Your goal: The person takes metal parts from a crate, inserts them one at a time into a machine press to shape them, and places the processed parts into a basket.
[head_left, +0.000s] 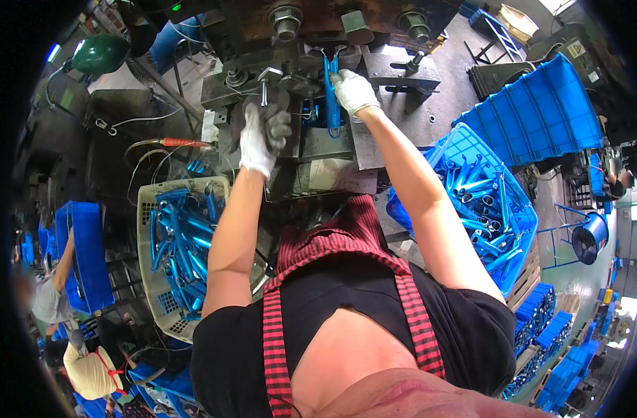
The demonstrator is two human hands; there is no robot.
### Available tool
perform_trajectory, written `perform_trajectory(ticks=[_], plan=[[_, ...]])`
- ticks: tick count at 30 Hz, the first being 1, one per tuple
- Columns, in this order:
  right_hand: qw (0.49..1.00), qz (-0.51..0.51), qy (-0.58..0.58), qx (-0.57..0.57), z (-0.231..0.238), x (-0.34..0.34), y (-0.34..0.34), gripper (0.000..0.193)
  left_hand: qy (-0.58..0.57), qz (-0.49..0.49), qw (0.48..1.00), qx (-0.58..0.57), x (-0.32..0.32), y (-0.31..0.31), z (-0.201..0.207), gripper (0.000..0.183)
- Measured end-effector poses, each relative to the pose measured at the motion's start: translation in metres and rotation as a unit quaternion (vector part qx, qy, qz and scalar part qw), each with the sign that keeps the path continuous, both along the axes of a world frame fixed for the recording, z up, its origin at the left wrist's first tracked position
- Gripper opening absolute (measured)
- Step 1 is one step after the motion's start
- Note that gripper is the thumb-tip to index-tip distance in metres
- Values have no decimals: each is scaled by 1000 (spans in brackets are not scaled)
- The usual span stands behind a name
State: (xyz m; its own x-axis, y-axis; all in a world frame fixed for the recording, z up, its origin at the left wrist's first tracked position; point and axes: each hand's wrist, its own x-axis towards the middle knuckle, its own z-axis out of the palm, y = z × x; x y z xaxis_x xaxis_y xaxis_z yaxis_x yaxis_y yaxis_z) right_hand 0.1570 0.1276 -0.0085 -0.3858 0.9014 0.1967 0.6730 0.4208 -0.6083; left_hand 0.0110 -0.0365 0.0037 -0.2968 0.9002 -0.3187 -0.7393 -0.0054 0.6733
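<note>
My right hand (355,91), in a white glove, pinches the upper part of a shiny blue metal part (333,104). This part is long and slim, with a forked upper end, and it lies lengthwise in the fixture of a heavy machine (402,72). My left hand (263,136), in a white glove with dark, soiled fingers, is off to the left of the part. Its thumb and fingers are apart, and nothing shows between them. Just above the left fingers stands a metal bolt with a T-shaped top (265,85) on the fixture.
A cream crate (146,258) of blue metal parts stands left of me, a blue crate (527,216) of similar parts on the right. Behind that is a large blue bin (534,115). A green lamp (101,53) hangs at upper left. Other people (92,366) are at lower left.
</note>
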Motion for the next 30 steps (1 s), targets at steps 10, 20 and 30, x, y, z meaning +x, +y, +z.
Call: perform_trajectory(ticks=[10, 20, 30], plan=[[990, -16, -135, 39, -16, -4, 27, 32, -26, -54, 998, 14, 58, 59, 22, 32], [958, -254, -61, 116, -24, 233, 3, 28, -107, -153, 979, -78, 140, 108, -46, 31], [800, -455, -380, -94, -39, 457, -75, 25, -79, -149, 979, -116, 156, 113, -50, 28]])
